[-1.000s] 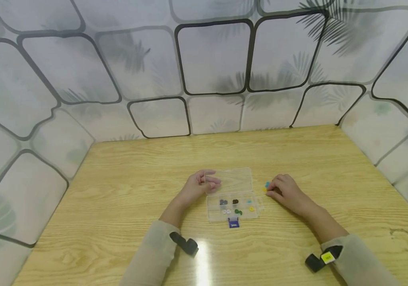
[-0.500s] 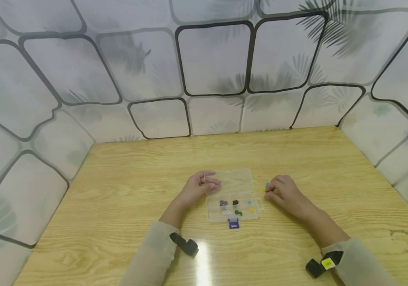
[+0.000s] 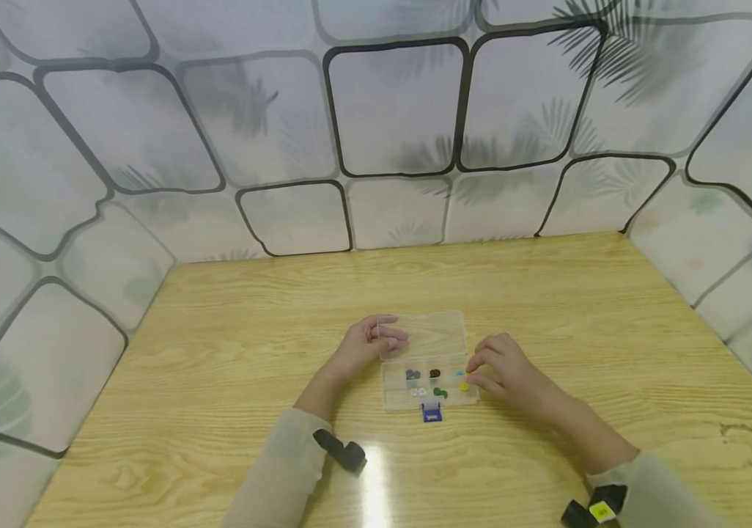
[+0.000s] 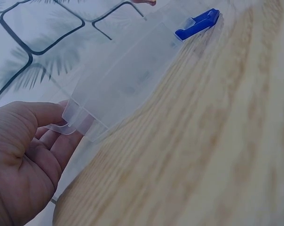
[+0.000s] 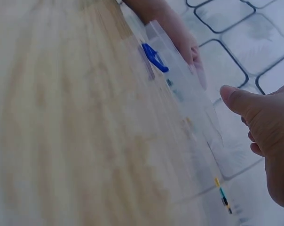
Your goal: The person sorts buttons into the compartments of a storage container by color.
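A clear plastic compartment box [image 3: 392, 400] stands on the table with its lid [image 3: 432, 334] raised and a blue latch [image 3: 432, 413] at the front. Small round pieces lie in its compartments: grey [image 3: 413, 374], dark brown [image 3: 435, 373], white [image 3: 418, 392], green [image 3: 440, 392], light blue [image 3: 459, 374] and yellow [image 3: 465, 386]. My left hand [image 3: 372, 345] grips the box's left side by the lid, thumb on the edge [image 4: 64, 113] and fingers behind. My right hand [image 3: 508, 374] has thumb and index finger at the right-end compartments; I cannot tell whether a piece is between them.
Beyond the box's end, yellow, teal and dark pieces [image 5: 223, 195] appear in the right wrist view. The wooden table [image 3: 251, 308] meets a patterned wall covering [image 3: 396, 110] at the back and sides. Black wrist straps [image 3: 339, 449] sit at both sleeves.
My right hand has moved left, from the blue and yellow pieces beside the box to its right-end compartments. My left hand stays in place at the lid.
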Motion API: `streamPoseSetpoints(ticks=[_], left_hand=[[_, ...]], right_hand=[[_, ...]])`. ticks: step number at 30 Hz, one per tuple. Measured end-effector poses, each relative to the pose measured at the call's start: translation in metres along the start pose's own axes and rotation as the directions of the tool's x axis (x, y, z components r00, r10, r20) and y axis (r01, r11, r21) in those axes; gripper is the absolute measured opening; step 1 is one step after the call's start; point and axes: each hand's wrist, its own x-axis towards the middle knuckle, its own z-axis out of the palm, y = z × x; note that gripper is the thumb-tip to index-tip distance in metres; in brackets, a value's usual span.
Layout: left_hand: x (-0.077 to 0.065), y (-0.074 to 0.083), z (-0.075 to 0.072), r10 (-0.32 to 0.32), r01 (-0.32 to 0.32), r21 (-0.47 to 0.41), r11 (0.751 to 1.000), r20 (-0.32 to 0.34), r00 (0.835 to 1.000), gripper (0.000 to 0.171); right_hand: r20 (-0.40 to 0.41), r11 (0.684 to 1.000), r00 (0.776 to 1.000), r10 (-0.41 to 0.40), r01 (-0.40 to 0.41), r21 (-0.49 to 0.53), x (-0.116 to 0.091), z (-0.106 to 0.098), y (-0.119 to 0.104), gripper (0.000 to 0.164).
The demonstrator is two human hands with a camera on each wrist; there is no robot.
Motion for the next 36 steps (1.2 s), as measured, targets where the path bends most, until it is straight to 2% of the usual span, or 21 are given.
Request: streamPoseSetpoints(ticks=[4,11,15,20,26,34,36], left_hand=[[0.000,0.001,0.001,-0.003,0.003,-0.006,1.000,-0.002,1.000,0.044],[-0.001,0.002,0.001,-0.007,0.007,-0.007,1.000,-0.006,1.000,0.043],[-0.001,0.001,0.001,-0.006,0.006,-0.004,1.000,-0.007,1.000,0.044],[-0.001,0.002,0.001,-0.010,0.011,0.001,1.000,-0.009,1.000,0.044],[-0.001,0.003,0.002,-0.015,0.015,-0.003,1.000,-0.014,1.000,0.043],[-0.002,0.002,0.003,0.000,0.000,0.002,1.000,-0.007,1.000,0.043],[-0.003,0.001,0.003,0.000,0.000,0.004,1.000,-0.004,1.000,0.043]], right_hand=[[0.013,1.000,1.000,-0.013,0.012,0.017,0.002,0.002,-0.008,0.029],[0.072,0.998,0.996,0.057,-0.058,0.020,0.001,0.001,-0.013,0.021],[0.086,0.997,0.994,0.073,-0.074,0.014,0.000,0.000,-0.012,0.023],[0.022,0.997,0.997,0.075,-0.075,-0.002,-0.002,0.000,-0.006,0.035],[-0.062,0.997,0.996,0.062,-0.064,-0.041,-0.005,0.000,0.005,0.038],[-0.093,0.985,0.988,0.124,-0.134,-0.108,-0.013,-0.003,0.018,0.044],[-0.082,0.979,0.983,0.166,-0.174,-0.110,-0.016,-0.006,0.021,0.035]])
